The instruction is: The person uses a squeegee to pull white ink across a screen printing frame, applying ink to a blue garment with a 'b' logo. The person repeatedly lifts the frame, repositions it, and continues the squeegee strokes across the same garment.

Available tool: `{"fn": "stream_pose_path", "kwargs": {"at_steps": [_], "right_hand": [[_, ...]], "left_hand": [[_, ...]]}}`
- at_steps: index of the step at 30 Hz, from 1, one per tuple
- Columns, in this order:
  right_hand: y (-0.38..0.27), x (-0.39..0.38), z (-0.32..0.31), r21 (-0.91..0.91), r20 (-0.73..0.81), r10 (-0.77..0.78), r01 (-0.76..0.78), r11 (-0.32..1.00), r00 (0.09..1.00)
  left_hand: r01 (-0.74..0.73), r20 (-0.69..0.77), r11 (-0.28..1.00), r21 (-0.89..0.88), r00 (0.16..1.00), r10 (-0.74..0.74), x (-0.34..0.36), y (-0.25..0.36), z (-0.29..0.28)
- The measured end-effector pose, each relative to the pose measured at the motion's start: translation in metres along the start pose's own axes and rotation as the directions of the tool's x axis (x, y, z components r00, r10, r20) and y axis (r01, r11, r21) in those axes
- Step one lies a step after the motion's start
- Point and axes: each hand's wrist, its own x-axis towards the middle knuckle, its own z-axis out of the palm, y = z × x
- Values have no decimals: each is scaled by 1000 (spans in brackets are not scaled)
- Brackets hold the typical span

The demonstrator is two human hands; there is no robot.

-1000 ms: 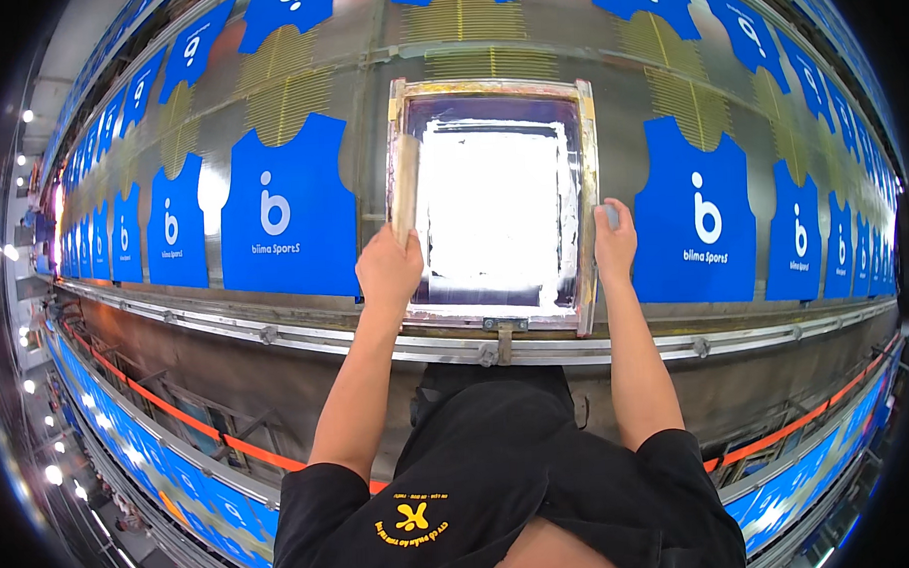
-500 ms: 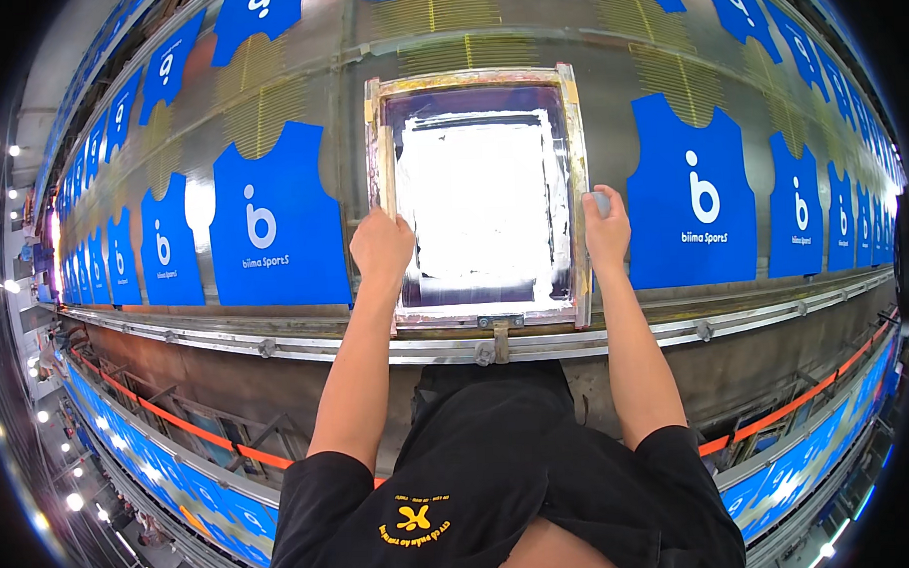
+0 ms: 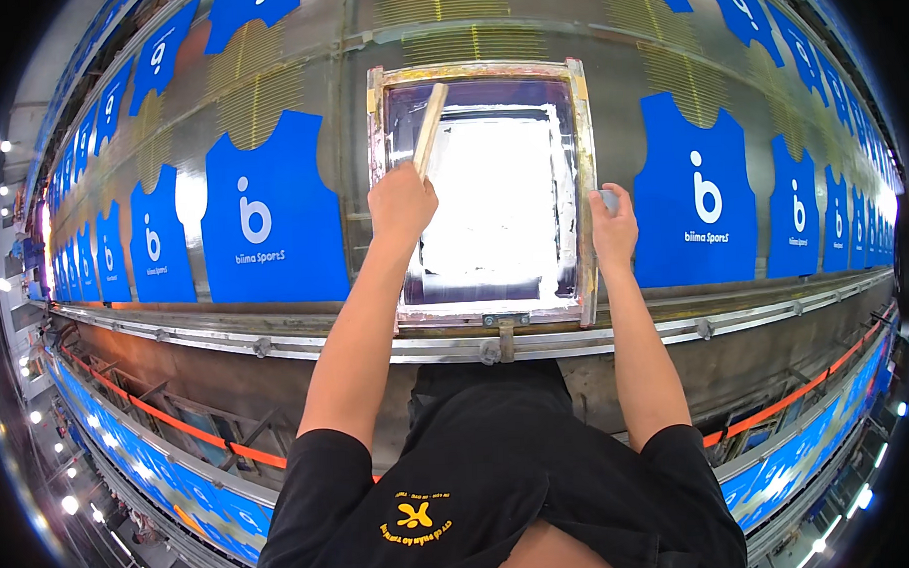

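Observation:
In front of me a screen-printing frame [image 3: 477,72] lies over the long table, its mesh largely covered in bright white ink [image 3: 500,197]. My left hand [image 3: 404,206] is closed round a wooden-handled squeegee [image 3: 432,125] at the frame's left side. The squeegee slants, its far end leaning right over the mesh; my hand hides its near part. On the frame's right side, my right hand [image 3: 618,230] is closed on a rounded grey grip [image 3: 609,200]. Whether that grip is fixed to the frame cannot be told.
Blue jersey pieces with white prints [image 3: 274,215] lie left and right of the frame, others [image 3: 697,200] continuing in rows. A metal rail [image 3: 616,335] runs along the near table edge, with a bracket [image 3: 507,340] by the frame. Another table with blue pieces [image 3: 171,474] stands behind me.
The squeegee has swung from nearly straight along the frame's left side to a slant toward the right. My left hand has moved right and slightly away; my right hand keeps its grip.

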Motion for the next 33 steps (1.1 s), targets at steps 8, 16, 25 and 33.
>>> {"fn": "stream_pose_path", "kwargs": {"at_steps": [8, 16, 25, 33], "right_hand": [[-3, -4, -4, 45, -9, -47, 47, 998, 999], [-5, -3, -6, 60, 47, 8, -10, 998, 999], [-61, 46, -8, -309, -81, -615, 567, 763, 784], [-168, 115, 57, -274, 638, -453, 733, 623, 623]], "left_hand": [[-444, 164, 895, 32, 886, 434, 28, 25, -28], [-584, 213, 806, 92, 803, 557, 136, 53, -27], [-487, 326, 868, 96, 839, 435, 148, 18, -36], [-461, 198, 879, 121, 879, 434, 148, 18, -23]]}}
